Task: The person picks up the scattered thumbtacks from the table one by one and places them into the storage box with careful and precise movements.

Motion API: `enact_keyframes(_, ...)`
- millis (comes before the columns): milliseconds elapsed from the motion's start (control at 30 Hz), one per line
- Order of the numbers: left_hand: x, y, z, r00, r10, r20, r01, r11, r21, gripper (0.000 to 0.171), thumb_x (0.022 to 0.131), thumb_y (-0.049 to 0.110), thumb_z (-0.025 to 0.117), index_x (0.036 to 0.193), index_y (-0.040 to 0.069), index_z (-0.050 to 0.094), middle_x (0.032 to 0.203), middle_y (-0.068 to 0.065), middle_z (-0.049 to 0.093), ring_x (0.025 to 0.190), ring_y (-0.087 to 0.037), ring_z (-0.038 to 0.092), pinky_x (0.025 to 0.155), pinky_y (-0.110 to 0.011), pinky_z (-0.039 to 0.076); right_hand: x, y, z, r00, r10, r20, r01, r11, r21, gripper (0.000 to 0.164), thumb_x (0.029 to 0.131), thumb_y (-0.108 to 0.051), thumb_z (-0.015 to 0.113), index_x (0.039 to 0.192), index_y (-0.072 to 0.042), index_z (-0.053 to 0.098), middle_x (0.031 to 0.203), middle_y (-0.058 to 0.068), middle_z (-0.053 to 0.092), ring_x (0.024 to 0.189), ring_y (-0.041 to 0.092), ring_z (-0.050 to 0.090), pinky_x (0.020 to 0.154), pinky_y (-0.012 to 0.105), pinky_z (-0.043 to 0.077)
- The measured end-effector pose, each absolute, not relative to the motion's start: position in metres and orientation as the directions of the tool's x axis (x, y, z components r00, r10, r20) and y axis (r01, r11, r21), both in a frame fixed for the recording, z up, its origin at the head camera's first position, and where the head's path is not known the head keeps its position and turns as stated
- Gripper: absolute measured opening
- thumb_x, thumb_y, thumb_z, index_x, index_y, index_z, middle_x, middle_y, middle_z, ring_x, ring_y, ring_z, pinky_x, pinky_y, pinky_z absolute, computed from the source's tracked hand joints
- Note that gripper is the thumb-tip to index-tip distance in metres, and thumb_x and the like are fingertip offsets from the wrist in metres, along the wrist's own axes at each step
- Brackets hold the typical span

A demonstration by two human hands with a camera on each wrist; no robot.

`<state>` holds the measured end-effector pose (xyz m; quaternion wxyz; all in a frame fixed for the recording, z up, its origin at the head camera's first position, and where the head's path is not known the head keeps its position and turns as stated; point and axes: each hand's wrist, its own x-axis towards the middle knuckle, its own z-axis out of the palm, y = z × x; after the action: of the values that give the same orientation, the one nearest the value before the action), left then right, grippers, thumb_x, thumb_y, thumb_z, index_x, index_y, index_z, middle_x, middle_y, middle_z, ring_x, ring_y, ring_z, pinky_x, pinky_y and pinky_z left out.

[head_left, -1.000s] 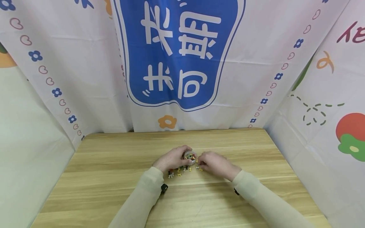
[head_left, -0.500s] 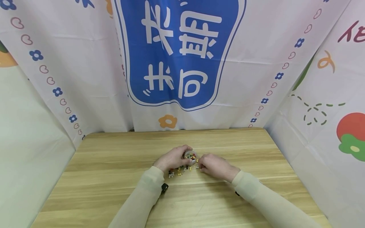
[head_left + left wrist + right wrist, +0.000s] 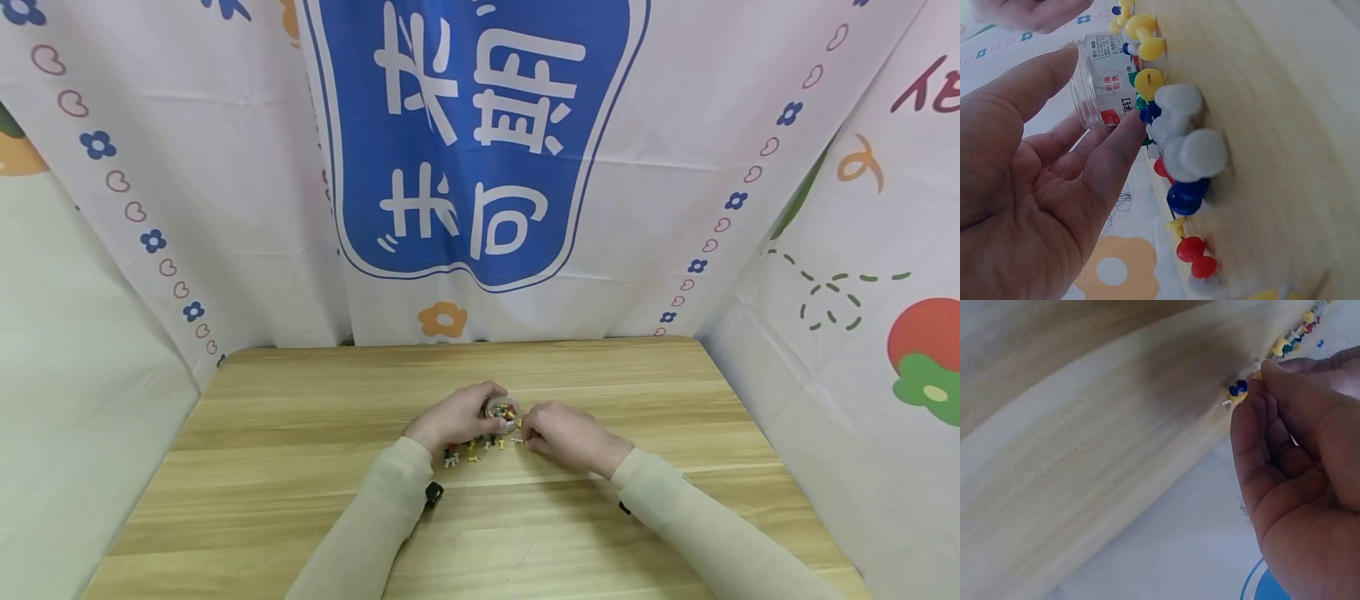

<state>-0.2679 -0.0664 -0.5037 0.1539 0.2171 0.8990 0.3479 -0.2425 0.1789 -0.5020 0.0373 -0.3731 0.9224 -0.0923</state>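
Observation:
My left hand (image 3: 456,417) holds a small clear jar (image 3: 1104,81), thumb on one side and fingers on the other. Through its round mouth, colourful push pins (image 3: 501,410) show inside. Right of the jar, my right hand (image 3: 568,435) is low over the table, thumb and forefinger tips together. They pinch a yellow push pin (image 3: 1258,374), mostly covered by the fingertips. Loose white push pins (image 3: 1192,153) lie beside the left hand, with yellow, blue, green and red ones around them. A few blue and yellow pins (image 3: 1239,389) lie just beyond the right fingertips.
A wood-grain table (image 3: 315,500) carries everything. A white printed cloth (image 3: 247,208) with a blue panel hangs behind its far edge, and more cloth (image 3: 847,333) stands along the right side.
A yellow push pin lying by the right fingertips is no longer seen on the table; the right fingers have closed there. The left hand and jar have stayed in place.

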Motion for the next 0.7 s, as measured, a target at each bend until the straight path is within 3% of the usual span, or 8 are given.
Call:
enact_keyframes(467,-0.268,-0.066,-0.503,-0.854,0.505,-0.128,0.279,0.651,0.706,0.053,0.112,0.020,0.083,0.160,0.007,0.064,0.145,-0.016,0.078,0.127,-0.029,0.076,0.118,-0.056,0.063,-0.252,0.181,-0.482,-0.767,-0.634,0.093,-0.629,0.717,-0.300,0.007,0.105,-0.002,0.084,0.108,-0.008,0.085,0.102,0.001,0.083,0.092,0.011,0.075,0.085,0.028,0.067)
enact_keyframes(700,-0.269,-0.067,-0.506,-0.852,0.509,-0.125,0.279,0.643,0.713,0.051,0.112,0.022,0.083,0.158,0.008,0.066,0.142,-0.014,0.079,0.124,-0.026,0.076,0.117,-0.057,0.063,-0.258,0.173,-0.484,-0.799,-0.583,0.147,-0.592,0.721,-0.361,0.005,0.106,-0.006,0.085,0.110,-0.009,0.086,0.103,0.002,0.085,0.094,0.012,0.077,0.088,0.029,0.069)
